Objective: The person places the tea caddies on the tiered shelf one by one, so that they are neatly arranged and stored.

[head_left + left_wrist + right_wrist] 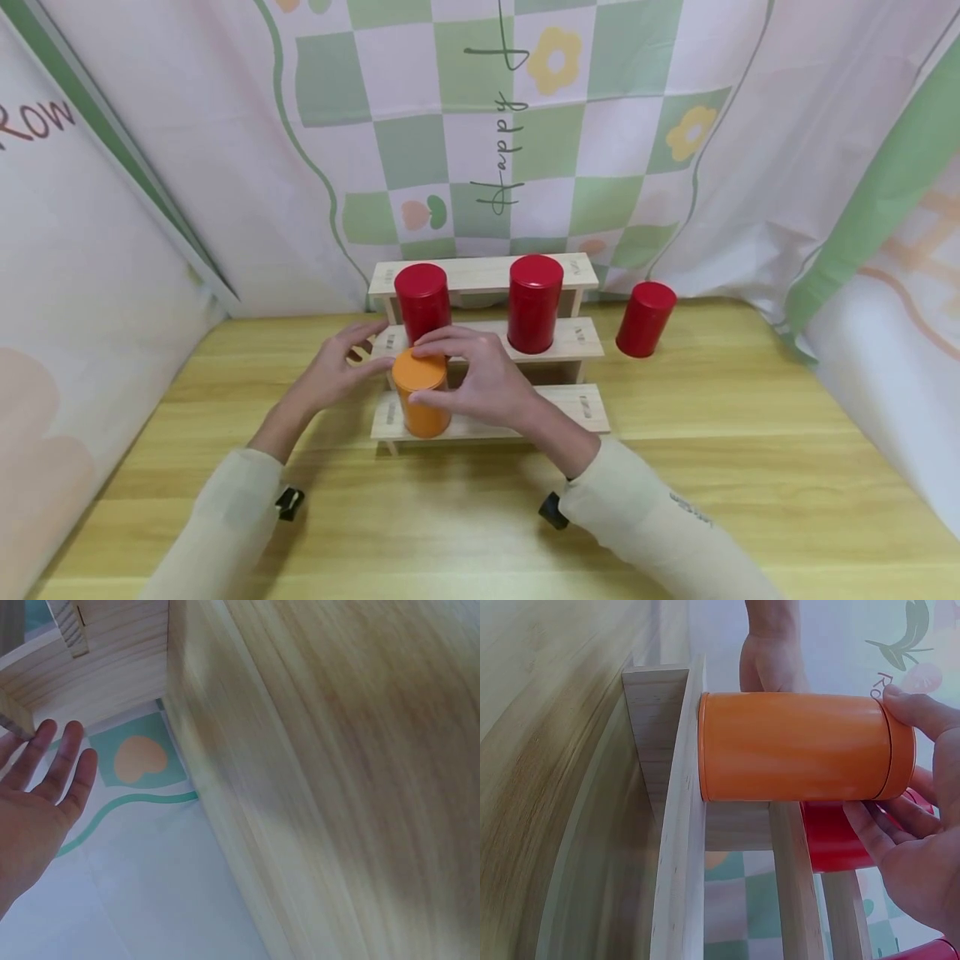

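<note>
The right hand gripped the orange canister upright on the rack's lowest shelf, the left hand hung loosely spread beside it, and placing seemed nearly finished, calling for release.

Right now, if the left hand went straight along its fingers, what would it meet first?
Probably the middle shelf, at its left end; the left hand looks close, though depth is unclear.
</note>
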Demonstrator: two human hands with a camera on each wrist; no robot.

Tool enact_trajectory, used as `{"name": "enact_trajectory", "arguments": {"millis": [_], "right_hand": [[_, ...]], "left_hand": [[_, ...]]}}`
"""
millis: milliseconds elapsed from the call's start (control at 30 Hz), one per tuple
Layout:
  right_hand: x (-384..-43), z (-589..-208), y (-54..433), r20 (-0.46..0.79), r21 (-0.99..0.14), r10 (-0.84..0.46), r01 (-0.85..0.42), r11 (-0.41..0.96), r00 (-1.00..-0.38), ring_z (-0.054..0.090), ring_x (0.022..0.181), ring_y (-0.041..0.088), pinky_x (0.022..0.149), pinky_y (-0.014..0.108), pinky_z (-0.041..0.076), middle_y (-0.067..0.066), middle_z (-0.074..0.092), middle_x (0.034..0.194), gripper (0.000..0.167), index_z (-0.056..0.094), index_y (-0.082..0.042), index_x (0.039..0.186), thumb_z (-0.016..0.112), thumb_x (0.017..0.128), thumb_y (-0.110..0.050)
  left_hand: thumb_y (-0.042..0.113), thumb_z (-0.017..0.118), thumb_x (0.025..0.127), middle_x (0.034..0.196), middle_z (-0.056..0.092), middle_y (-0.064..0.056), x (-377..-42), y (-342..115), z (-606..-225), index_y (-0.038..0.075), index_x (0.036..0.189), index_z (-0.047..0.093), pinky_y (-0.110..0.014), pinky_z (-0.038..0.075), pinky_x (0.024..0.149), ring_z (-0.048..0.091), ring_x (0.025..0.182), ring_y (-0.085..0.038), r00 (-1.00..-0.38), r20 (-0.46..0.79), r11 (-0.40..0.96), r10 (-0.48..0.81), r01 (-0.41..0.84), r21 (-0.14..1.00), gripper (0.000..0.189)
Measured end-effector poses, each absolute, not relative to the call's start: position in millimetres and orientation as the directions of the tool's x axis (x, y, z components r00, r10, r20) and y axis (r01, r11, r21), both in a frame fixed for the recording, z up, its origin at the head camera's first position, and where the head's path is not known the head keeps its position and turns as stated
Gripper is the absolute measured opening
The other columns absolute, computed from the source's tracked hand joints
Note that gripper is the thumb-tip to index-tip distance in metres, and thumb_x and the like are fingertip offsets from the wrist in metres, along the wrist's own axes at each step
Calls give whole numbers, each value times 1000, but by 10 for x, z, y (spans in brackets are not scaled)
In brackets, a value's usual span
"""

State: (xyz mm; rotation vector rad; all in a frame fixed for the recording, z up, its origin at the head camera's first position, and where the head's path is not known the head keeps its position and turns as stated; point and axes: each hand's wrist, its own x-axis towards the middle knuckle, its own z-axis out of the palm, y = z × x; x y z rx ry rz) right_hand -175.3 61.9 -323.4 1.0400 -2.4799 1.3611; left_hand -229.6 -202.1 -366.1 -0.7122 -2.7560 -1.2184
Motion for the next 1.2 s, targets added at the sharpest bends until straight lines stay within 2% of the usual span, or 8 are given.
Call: {"name": "enact_trajectory", "arguments": {"millis": [767, 1200], "right_hand": [[-1728, -3213, 579, 349, -702, -500, -574, 420, -793, 61, 125, 21, 106, 40, 51, 2, 70, 132, 50, 73, -10, 130, 88, 84, -25], [-1703, -3259, 575, 343, -771, -461, -526, 359, -818, 63, 114, 16, 96, 33, 55, 0, 69, 130, 51, 72, -13, 130, 90, 82, -21]], "left_hand": [[21, 74, 98, 147, 54, -22, -2295, -2017, -3664, -1, 151, 51, -54, 53, 93, 57, 109, -34, -886, 239, 582, 398, 445, 680, 62], [22, 74, 97, 148, 54, -22, -2287, -2011, -3658, 0, 151, 50, -52, 53, 94, 57, 109, -34, -889, 231, 590, 394, 438, 679, 63]]}}
